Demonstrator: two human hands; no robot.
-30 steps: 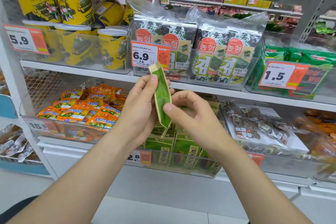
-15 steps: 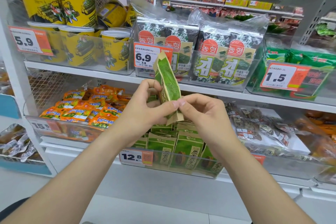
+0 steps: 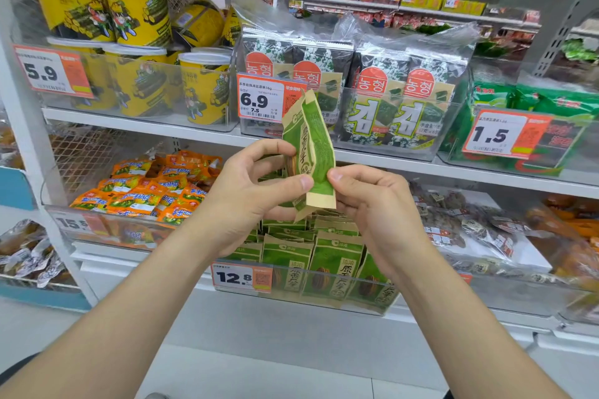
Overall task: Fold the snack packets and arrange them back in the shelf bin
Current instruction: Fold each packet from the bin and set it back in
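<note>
A green and tan snack packet (image 3: 312,146) stands upright between my hands, folded lengthwise with its printed front turned toward me. My left hand (image 3: 249,191) pinches its lower left part with thumb and fingers. My right hand (image 3: 372,204) pinches its lower right edge. Directly below, a clear shelf bin (image 3: 327,303) holds several more of the same green packets (image 3: 337,264) standing in rows, behind a 12.8 price tag (image 3: 241,276).
Orange snack packs (image 3: 146,191) fill the bin to the left; clear bags of dark snacks (image 3: 470,230) lie to the right. The shelf above carries yellow tubs (image 3: 136,42), seaweed packs (image 3: 379,100) and green packets (image 3: 531,107). White floor lies below the shelving.
The packet has turned from edge-on to showing its printed front. My thumbs have come together on its lower part, and both hands sit slightly higher.
</note>
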